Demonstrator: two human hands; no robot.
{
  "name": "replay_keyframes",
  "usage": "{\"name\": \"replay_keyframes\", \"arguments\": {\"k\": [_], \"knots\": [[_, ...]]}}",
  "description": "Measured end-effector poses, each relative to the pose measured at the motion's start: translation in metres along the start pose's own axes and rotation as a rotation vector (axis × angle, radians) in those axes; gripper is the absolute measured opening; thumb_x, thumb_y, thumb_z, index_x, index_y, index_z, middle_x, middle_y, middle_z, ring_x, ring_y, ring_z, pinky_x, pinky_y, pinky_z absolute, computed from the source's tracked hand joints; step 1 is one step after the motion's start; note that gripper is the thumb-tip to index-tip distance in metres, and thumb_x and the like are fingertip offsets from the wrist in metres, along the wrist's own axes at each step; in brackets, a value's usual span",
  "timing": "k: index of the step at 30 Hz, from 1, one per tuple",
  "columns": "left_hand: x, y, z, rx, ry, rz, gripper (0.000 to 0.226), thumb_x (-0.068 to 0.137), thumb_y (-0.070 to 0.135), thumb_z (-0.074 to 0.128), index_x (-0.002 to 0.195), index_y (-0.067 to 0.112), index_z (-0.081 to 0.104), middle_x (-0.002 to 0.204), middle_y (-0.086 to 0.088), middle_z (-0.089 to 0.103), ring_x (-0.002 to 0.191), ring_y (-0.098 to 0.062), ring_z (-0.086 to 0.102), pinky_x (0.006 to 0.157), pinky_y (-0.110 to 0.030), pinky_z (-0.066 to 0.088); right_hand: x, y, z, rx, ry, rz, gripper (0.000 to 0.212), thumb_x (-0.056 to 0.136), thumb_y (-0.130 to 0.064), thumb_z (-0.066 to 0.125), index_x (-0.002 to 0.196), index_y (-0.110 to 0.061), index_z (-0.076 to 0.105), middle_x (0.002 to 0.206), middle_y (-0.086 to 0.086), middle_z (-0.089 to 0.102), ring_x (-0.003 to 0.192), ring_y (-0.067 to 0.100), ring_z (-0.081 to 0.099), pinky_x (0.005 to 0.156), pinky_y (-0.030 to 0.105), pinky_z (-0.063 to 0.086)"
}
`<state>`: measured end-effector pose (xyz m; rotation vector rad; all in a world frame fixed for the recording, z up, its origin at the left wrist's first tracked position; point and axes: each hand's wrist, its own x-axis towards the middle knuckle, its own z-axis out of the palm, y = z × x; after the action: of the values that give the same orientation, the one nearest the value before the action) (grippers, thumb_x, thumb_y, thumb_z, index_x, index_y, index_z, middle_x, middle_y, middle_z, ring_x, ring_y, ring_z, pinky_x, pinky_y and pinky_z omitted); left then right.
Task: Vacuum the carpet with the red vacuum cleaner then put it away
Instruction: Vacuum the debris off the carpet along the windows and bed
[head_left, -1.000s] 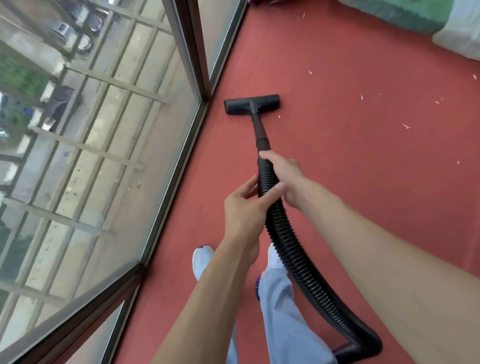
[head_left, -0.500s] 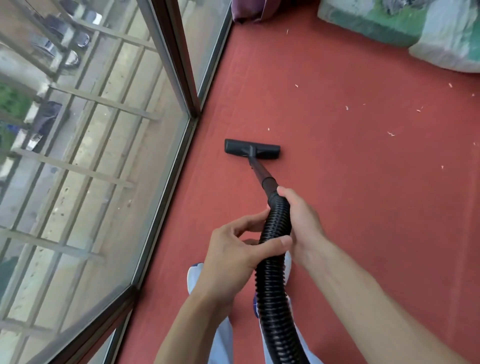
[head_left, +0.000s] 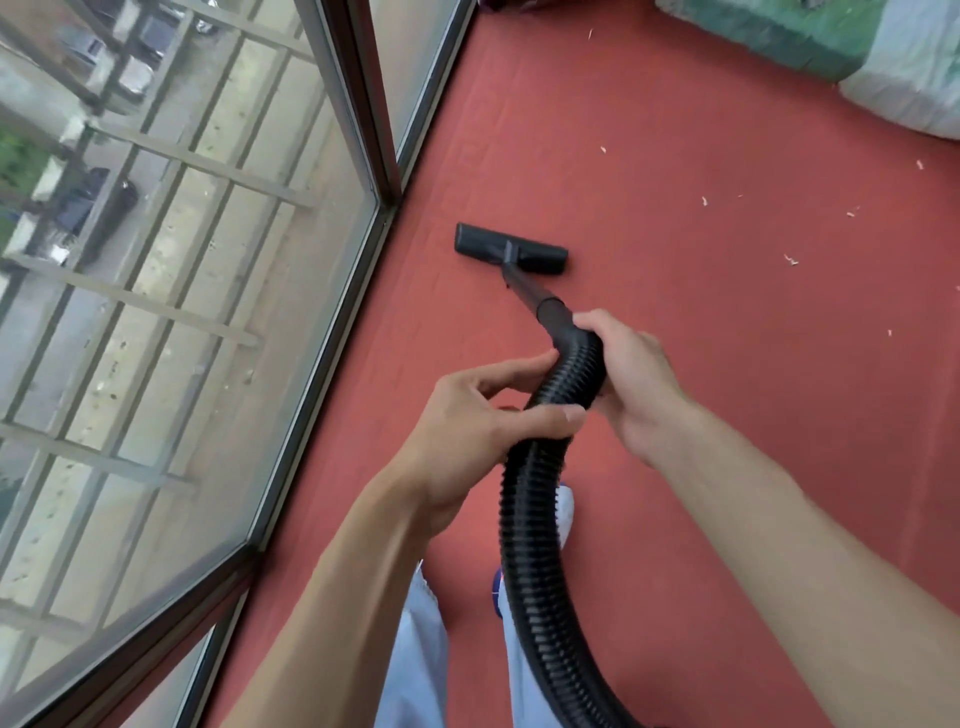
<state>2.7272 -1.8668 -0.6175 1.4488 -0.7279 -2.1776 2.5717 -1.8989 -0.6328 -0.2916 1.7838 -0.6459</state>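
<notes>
A black ribbed vacuum hose (head_left: 530, 519) runs up from the bottom of the view to a short black wand (head_left: 530, 291). The wand ends in a flat black floor nozzle (head_left: 511, 248) lying on the red carpet (head_left: 701, 364) near the window corner. My right hand (head_left: 631, 379) grips the top of the hose where it meets the wand. My left hand (head_left: 483, 421) holds the hose just below, thumb and fingers curled around it. The vacuum's red body is out of view.
A glass window wall with a dark frame (head_left: 374, 156) runs along the left, close to the nozzle. Small white scraps (head_left: 789, 260) lie scattered on the carpet to the right. Green and pale cushions or bedding (head_left: 831, 41) sit at the top right. My feet stand below the hose.
The nozzle has been pulled back from the window corner toward me and now angles to the right. Both hands keep their hold on the hose.
</notes>
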Motion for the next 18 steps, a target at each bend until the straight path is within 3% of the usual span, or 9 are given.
{"name": "replay_keyframes", "arguments": {"k": [4, 6, 9, 12, 15, 18], "knots": [[-0.012, 0.006, 0.003, 0.139, -0.119, -0.038, 0.054, 0.07, 0.013, 0.085, 0.121, 0.021, 0.072, 0.108, -0.005, 0.075, 0.087, -0.038, 0.069, 0.094, -0.068, 0.048, -0.035, 0.009, -0.021, 0.027, 0.001, 0.069, 0.022, 0.092, -0.029, 0.06, 0.092, -0.007, 0.068, 0.083, 0.008, 0.064, 0.077, 0.02, 0.061, 0.075, 0.035, 0.051], [-0.013, 0.003, 0.006, 0.138, -0.121, -0.068, 0.053, 0.071, 0.013, 0.085, 0.122, 0.021, 0.071, 0.106, -0.011, 0.075, 0.083, -0.034, 0.069, 0.095, -0.065, 0.047, -0.033, 0.014, -0.023, 0.08, 0.029, 0.116, 0.021, 0.091, -0.027, 0.062, 0.09, -0.006, 0.067, 0.082, 0.008, 0.063, 0.076, 0.02, 0.06, 0.077, 0.037, 0.05], [-0.002, -0.004, 0.01, 0.109, -0.025, -0.065, 0.053, 0.069, 0.017, 0.085, 0.12, 0.022, 0.073, 0.108, -0.011, 0.074, 0.093, -0.04, 0.072, 0.095, -0.063, 0.051, -0.012, 0.017, -0.012, 0.152, 0.05, 0.127, 0.019, 0.09, -0.025, 0.064, 0.086, -0.007, 0.065, 0.086, 0.011, 0.062, 0.08, 0.024, 0.058, 0.081, 0.04, 0.048], [0.019, -0.013, 0.021, 0.038, 0.154, -0.052, 0.047, 0.075, 0.014, 0.083, 0.121, 0.02, 0.073, 0.11, -0.006, 0.075, 0.093, -0.027, 0.073, 0.096, -0.056, 0.055, 0.021, 0.017, 0.002, 0.19, 0.035, 0.102, 0.02, 0.089, -0.026, 0.07, 0.087, -0.006, 0.067, 0.088, 0.013, 0.063, 0.08, 0.025, 0.059, 0.08, 0.041, 0.049], [0.036, -0.013, 0.039, -0.046, 0.262, -0.007, 0.037, 0.083, 0.011, 0.077, 0.12, 0.016, 0.073, 0.112, -0.007, 0.075, 0.094, -0.024, 0.073, 0.095, -0.053, 0.056, 0.044, 0.01, 0.007, 0.183, 0.035, 0.056, 0.021, 0.086, -0.027, 0.072, 0.081, -0.007, 0.067, 0.085, 0.013, 0.064, 0.079, 0.026, 0.061, 0.083, 0.047, 0.053], [0.044, -0.003, 0.061, 0.004, 0.245, 0.061, 0.04, 0.081, 0.016, 0.081, 0.12, 0.017, 0.072, 0.11, 0.003, 0.075, 0.094, -0.02, 0.073, 0.092, -0.049, 0.058, 0.047, -0.007, -0.002, 0.189, 0.062, 0.048, 0.024, 0.084, -0.027, 0.071, 0.073, -0.007, 0.063, 0.078, 0.013, 0.061, 0.071, 0.025, 0.058, 0.07, 0.04, 0.05]]}}
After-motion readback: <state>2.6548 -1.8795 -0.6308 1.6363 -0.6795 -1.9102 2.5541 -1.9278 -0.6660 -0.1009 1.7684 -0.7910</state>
